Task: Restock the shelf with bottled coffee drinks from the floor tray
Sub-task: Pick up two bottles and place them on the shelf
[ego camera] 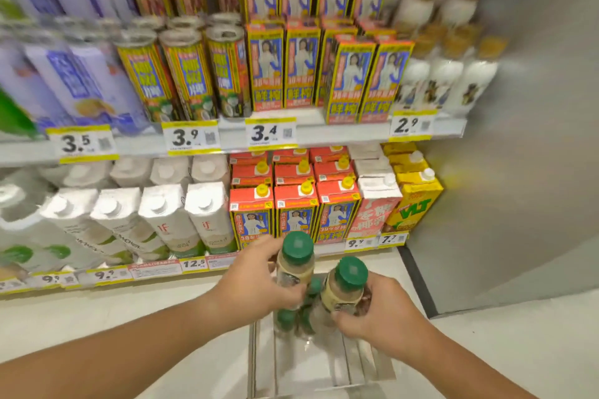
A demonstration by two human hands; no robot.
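My left hand (pixel 256 278) grips a coffee bottle (pixel 296 264) with a green cap and beige drink, held upright above the floor tray. My right hand (pixel 377 309) holds a second green-capped coffee bottle (pixel 343 288) just to the right of the first. Below them a white floor tray (pixel 350 366) rests on the pale floor, with a few more green-capped bottles (pixel 291 321) standing at its far end, partly hidden by my hands. Both held bottles hang in front of the lowest shelf edge.
The shelf unit fills the view: red and yellow cartons (pixel 296 207), white cartons (pixel 162 214), a yellow VLT carton (pixel 416 204), and white bottles (pixel 447 81) at the upper right. Price tags line the shelf rails (pixel 272 133). A grey wall panel (pixel 525 139) stands to the right.
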